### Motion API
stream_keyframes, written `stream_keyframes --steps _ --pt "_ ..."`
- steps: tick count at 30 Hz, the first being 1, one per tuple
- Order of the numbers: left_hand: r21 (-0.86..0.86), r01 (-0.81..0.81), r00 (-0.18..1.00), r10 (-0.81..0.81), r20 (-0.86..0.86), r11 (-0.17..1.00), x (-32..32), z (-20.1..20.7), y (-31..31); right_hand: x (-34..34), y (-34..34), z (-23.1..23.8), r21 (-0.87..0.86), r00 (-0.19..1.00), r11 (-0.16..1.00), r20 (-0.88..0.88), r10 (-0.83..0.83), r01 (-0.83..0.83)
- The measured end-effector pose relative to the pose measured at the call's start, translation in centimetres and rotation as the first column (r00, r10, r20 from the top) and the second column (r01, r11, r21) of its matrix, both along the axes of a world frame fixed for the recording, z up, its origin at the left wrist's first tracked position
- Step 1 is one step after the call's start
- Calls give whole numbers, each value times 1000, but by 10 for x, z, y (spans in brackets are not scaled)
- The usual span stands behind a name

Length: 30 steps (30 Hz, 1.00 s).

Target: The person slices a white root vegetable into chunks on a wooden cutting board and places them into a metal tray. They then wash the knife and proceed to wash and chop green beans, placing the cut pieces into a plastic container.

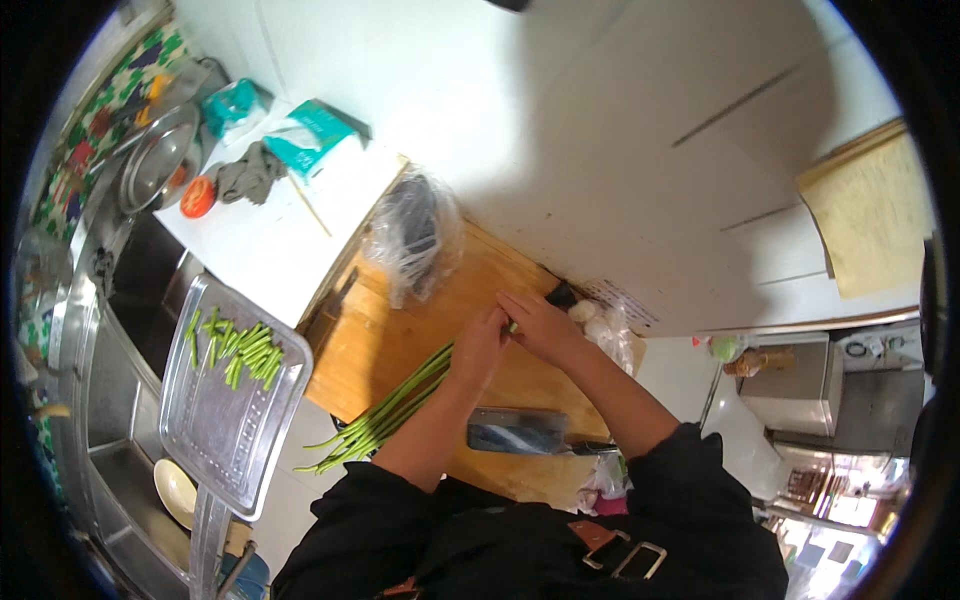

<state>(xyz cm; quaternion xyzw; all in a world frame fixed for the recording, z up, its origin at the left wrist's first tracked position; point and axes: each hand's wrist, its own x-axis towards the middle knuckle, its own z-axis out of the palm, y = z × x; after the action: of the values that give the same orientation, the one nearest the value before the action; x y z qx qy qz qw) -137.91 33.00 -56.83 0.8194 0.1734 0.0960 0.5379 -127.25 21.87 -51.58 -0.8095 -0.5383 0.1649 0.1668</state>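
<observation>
A bunch of long beans (385, 412) lies slantwise over the wooden cutting board (430, 320), its thin ends hanging past the near left edge. My left hand (481, 347) is closed around the far end of the bunch. My right hand (540, 326) meets it there, fingers bent together, and a bit of green shows between the two hands. The fingertips are partly hidden. Nearer to me, a cleaver (517, 437) rests flat on the board, handle to the right. To the left, a metal tray (215, 440) holds several short cut bean pieces (250, 352).
A clear plastic bag (415, 235) sits at the board's far left, garlic bulbs (597, 325) in plastic at its right. On the white counter (255, 245) are a cut tomato (198, 197), a grey cloth (250, 174) and teal packets (312, 138). A sink (110, 385) lies far left; a wall stands ahead.
</observation>
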Motion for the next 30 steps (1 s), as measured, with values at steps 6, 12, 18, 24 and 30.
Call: stream_keyframes --steps 6,12,18,24,30 --pt "181 -19 999 24 -25 983 -2 7 -1 18 2 -6 7 978 990 154 139 -141" --pt "242 28 999 -38 37 970 -20 21 6 20 5 -23 76 946 975 268 182 -209" --pt "384 -42 995 4 101 922 -50 18 10 22 9 -23 61 940 975 285 188 -214" --pt "376 -31 995 -7 100 926 -48 13 12 21 15 -13 -55 964 986 206 165 -157" --pt "380 38 996 -64 56 924 -40 14 12 28 8 -18 -114 999 993 -40 17 -22"
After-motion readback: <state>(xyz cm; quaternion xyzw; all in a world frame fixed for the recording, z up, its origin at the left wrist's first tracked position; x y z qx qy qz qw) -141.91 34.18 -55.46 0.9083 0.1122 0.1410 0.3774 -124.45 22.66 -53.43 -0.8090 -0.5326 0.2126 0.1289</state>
